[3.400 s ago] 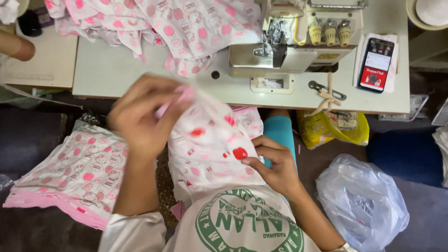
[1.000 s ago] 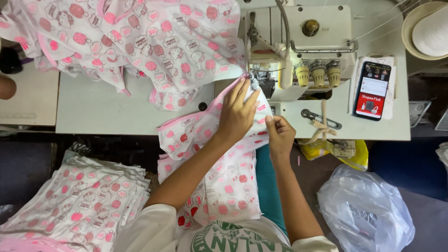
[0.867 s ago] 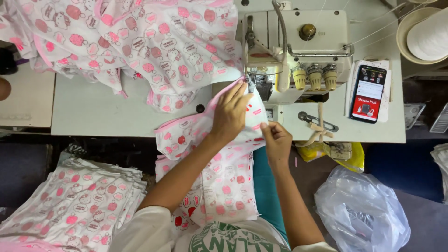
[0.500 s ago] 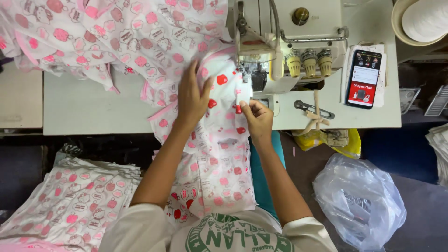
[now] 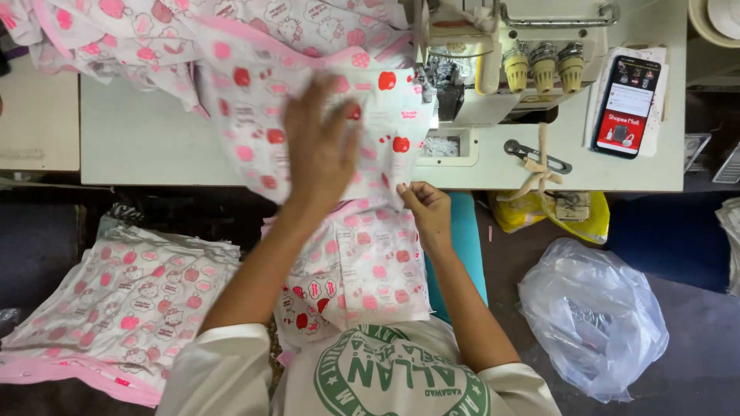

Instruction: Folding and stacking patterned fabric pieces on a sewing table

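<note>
left hand [image 5: 320, 150] flat on printed fabric [image 5: 254, 115] | right hand [image 5: 425, 209] apparently pinching hem

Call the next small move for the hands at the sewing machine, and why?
Probably slide the fabric edge right, under the sewing machine foot. The left hand lies flat on the cloth, the right hand pinches its lower edge at the table rim, and the edge sits beside the needle.
</note>
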